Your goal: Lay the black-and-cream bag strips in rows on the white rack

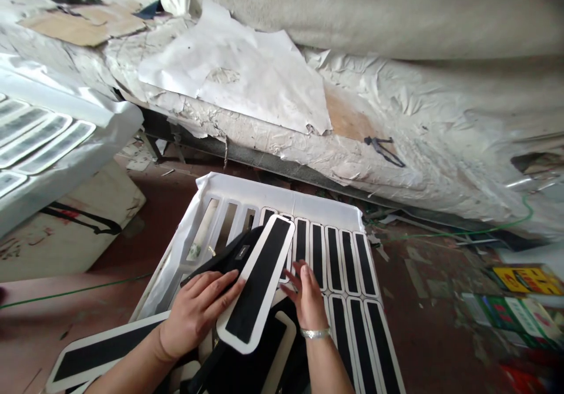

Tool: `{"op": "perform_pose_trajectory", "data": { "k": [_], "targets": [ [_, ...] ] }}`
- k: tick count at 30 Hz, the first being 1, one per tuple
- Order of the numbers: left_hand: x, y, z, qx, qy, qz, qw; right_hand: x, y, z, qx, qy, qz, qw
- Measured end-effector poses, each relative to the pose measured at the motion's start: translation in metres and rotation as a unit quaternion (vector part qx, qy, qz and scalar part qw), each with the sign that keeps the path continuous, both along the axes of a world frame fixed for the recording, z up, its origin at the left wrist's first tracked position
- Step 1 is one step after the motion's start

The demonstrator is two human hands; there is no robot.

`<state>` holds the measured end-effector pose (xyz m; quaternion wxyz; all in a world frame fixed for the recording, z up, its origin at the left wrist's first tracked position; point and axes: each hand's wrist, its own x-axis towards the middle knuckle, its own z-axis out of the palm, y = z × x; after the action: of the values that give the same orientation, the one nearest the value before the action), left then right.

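My left hand [198, 312] is closed on a stack of long black strips with white borders; the top strip [258, 282] tilts up and to the right. My right hand [308, 297], fingers spread, rests flat on a white die-cut sheet [282, 197]. That sheet holds a row of the same black strips [348, 253], and several slots at its left end [207, 224] are bare. A silver bracelet [315, 333] circles my right wrist. More loose strips [97, 353] lie below my left arm.
A long table covered in crumpled white paper [247, 77] runs across the back. Another white sheet with strips [39, 141] lies at the left over a white bag [66, 224]. Colourful boxes [515, 306] and scraps litter the reddish floor at the right.
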<state>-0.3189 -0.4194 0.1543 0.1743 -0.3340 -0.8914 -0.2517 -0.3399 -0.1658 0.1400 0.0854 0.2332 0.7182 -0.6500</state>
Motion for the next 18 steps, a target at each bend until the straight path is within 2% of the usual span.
{"op": "perform_pose_trajectory", "data": {
  "k": [1, 2, 3, 4, 6, 8, 10, 11, 12, 14, 16, 18],
  "targets": [
    [-0.007, 0.0, -0.006, -0.024, 0.019, 0.0, 1.0, -0.006, -0.011, -0.002, -0.12, -0.053, 0.01, 0.991],
    [-0.014, 0.001, -0.014, -0.042, 0.034, -0.001, 0.999, -0.013, -0.022, -0.006, -0.207, -0.086, 0.024, 0.974],
    [-0.02, 0.003, -0.023, -0.056, 0.042, 0.0, 0.998, -0.02, -0.031, -0.012, -0.235, -0.081, 0.036, 0.968],
    [-0.026, 0.004, -0.034, -0.063, 0.043, 0.003, 0.997, -0.028, -0.039, -0.019, -0.216, -0.056, 0.048, 0.974],
    [-0.032, 0.01, -0.058, -0.067, 0.023, 0.02, 0.997, -0.044, -0.048, -0.035, -0.13, 0.003, 0.062, 0.99],
    [-0.036, 0.018, -0.084, -0.048, -0.021, 0.041, 0.998, -0.063, -0.051, -0.051, -0.077, 0.026, 0.076, 0.994],
    [-0.04, 0.03, -0.105, 0.001, -0.109, 0.081, 0.991, -0.082, -0.05, -0.061, -0.065, 0.03, 0.087, 0.994],
    [-0.042, 0.036, -0.111, 0.03, -0.175, 0.115, 0.977, -0.09, -0.049, -0.064, -0.056, 0.028, 0.092, 0.994],
    [-0.045, 0.044, -0.115, 0.055, -0.247, 0.148, 0.956, -0.099, -0.048, -0.065, -0.045, 0.024, 0.096, 0.994],
    [-0.05, 0.058, -0.112, 0.095, -0.373, 0.191, 0.903, -0.113, -0.044, -0.063, -0.025, 0.009, 0.103, 0.994],
    [-0.054, 0.07, -0.099, 0.139, -0.441, 0.182, 0.868, -0.122, -0.041, -0.055, -0.006, -0.009, 0.114, 0.993],
    [-0.056, 0.077, -0.085, 0.19, -0.467, 0.161, 0.848, -0.126, -0.037, -0.047, 0.01, -0.029, 0.127, 0.991]
  ]
}}
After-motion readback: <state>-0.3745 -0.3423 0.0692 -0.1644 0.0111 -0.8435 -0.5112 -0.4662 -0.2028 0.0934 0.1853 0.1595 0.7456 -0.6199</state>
